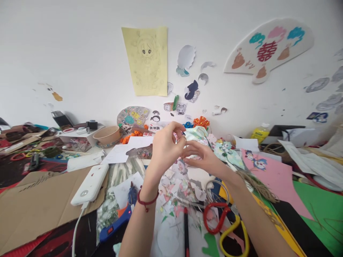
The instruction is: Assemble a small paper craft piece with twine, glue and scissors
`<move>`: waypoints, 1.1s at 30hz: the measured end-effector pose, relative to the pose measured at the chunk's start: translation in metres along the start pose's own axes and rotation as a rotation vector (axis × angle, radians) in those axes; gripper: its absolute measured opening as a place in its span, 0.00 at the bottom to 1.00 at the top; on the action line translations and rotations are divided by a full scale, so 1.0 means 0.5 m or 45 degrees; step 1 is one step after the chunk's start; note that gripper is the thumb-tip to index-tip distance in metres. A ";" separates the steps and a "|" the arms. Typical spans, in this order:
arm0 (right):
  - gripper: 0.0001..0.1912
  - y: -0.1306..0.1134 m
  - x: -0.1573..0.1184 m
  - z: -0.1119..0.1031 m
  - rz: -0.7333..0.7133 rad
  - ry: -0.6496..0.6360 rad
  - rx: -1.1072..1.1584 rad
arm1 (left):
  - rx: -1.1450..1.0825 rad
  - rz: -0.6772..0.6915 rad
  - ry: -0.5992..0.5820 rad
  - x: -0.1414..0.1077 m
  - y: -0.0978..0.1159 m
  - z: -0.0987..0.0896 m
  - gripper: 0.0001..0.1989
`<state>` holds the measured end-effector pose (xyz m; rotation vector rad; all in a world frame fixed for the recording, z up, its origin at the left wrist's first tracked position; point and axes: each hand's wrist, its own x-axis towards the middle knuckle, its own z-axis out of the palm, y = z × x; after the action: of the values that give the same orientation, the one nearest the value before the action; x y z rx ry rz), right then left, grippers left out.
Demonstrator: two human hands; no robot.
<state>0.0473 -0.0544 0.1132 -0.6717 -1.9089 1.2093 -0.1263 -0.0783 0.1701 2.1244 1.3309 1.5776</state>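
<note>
and here we go, right at the near edge a black marker pen (186, 232) lies pointing away, with a red loop (215, 217) and a yellow loop (234, 235) just to its right, maybe scissor handles, hard to say. on the left, a blue glue gun (118, 221) sits beside a white power bank (89, 184) with its white cable (76, 228), and that bank rests on a big cardboard sheet (40, 203). paper scraps (174, 189) are scattered right under the action!

up above them, both hands are raised. the left hand (166, 150), red cord bracelet (147, 200) on its wrist, pinches a thin metal ring (184, 140) between its fingertips. the right hand (203, 157) comes in half curled, tips just beside that ring, and whether it has hold of anything i can't tell.

out to the right, a twine bundle (257, 185) lies on pink card (270, 178). further back on the left sits a tan paper bowl (107, 135), and on the far wall (80, 53) hang a yellow sketch (146, 60) and a fan-shaped cutout (268, 46).
</note>
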 end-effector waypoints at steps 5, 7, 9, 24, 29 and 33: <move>0.29 -0.001 0.004 0.013 -0.018 -0.004 -0.070 | 0.037 -0.022 -0.018 0.000 0.002 -0.008 0.12; 0.30 0.001 0.006 0.029 -0.010 0.042 -0.068 | 0.055 -0.019 -0.018 0.000 0.002 -0.010 0.12; 0.32 0.004 0.009 0.048 0.009 0.098 -0.080 | 0.079 -0.028 -0.019 -0.001 0.002 -0.011 0.12; 0.16 0.019 -0.001 0.027 0.039 -0.127 0.380 | -0.523 -0.361 -0.475 0.007 -0.039 -0.040 0.10; 0.15 0.003 -0.009 0.029 -0.071 -0.089 0.336 | -0.796 -0.417 -0.611 0.010 -0.051 -0.030 0.15; 0.15 -0.008 -0.014 0.027 -0.180 0.025 0.277 | -0.831 -0.354 -0.692 0.009 -0.047 -0.005 0.14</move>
<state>0.0399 -0.0683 0.1111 -0.4251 -1.7455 1.2907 -0.1411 -0.0619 0.1600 1.6847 0.7478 1.0173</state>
